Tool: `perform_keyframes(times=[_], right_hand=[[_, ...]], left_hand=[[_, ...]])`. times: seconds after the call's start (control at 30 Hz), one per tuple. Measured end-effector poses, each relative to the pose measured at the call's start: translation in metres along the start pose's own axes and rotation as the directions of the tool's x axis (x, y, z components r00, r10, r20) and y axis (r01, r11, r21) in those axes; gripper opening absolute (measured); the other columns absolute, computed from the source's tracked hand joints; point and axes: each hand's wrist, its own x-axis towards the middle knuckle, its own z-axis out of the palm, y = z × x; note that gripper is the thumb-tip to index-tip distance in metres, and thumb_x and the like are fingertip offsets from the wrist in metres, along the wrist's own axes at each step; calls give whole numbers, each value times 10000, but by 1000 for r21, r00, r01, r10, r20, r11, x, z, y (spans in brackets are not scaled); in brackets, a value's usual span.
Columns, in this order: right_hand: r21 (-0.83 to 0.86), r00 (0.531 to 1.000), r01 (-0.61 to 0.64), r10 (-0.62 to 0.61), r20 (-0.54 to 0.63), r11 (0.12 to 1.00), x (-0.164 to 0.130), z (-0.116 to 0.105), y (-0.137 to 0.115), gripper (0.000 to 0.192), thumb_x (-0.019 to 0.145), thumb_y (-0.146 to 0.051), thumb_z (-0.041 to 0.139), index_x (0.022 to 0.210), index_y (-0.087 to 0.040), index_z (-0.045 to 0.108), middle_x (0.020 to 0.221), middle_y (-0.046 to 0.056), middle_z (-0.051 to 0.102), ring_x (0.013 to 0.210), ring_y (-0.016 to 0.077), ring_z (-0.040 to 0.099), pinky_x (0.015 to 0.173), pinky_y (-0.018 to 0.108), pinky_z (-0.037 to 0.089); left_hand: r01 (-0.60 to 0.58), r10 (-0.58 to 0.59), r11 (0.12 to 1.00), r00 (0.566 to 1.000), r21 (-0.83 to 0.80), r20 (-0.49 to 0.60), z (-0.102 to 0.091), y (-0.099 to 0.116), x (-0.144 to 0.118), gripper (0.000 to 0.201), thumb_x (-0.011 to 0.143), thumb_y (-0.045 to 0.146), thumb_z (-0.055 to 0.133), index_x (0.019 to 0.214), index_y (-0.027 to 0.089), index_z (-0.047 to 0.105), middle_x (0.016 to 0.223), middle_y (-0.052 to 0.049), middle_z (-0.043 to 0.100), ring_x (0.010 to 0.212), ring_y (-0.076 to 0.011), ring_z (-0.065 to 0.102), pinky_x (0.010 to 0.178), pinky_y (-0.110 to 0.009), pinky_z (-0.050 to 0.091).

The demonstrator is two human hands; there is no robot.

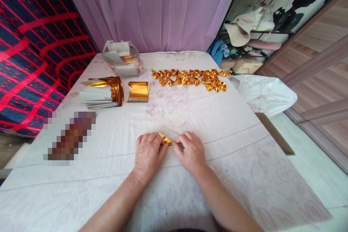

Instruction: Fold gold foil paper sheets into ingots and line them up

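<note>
Gold foil: we see a small gold paper sheet (166, 139) pinched between our two hands, just below the middle of the frame, lying flat on the cloth.
Left hand (148, 156): our fingers are closed down on the sheet's left end, pressing it to the table.
Right hand (191, 152): our fingertips are together on the sheet's right end, where a pale, silvery part of it shows above the knuckles.
Table (231, 159): a white cloth with a faint floral print covers it.
Folded pieces (190, 78): a cluster of small gold folded shapes sits in rows at upper centre, well apart from our hands.
Curled sheet (138, 91): one gold sheet lies left of centre, just beside the stack.
Stack (102, 92): gold and white sheets piled at upper left.
Bag (122, 58): a clear plastic bag of more sheets lies behind the stack.
</note>
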Motion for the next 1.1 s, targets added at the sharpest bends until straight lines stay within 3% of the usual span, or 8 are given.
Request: perform_keyframes(times=[0.37,0.6,0.83,1.1], right_hand=[[-24,1000,0,-1,-8,1000,0,1,0,109,797,-171,604,705,-221,573,744,18,573,765,188,515,709,310,361],[22,1000,-19,19,14,1000,-1,1,-1,50,804,-166,626,804,-213,611,822,16,605,825,190,532,746,309,355],[111,997,49,-54,46,993,-2,2,0,200,838,-103,565,892,-254,684,918,18,623,864,178,548,761,316,347],[90,996,62,-67,53,994,-4,3,0,258,816,-91,550,909,-268,712,935,30,634,885,182,555,774,325,363]], left_hand=[[22,-22,1000,1000,-15,11,1,0,0,104,872,276,576,792,213,597,892,-32,644,899,-231,562,829,-404,375],[26,-26,1000,1000,-7,18,1,0,0,85,867,281,586,818,216,609,915,-38,651,913,-233,560,834,-397,375],[12,-11,999,1000,-34,4,2,-1,0,47,867,269,603,882,231,626,946,-23,656,927,-234,559,832,-399,372],[-2,2,1000,1000,-27,-1,2,-1,0,75,877,280,592,890,235,651,946,-32,652,920,-235,554,831,-405,379]])
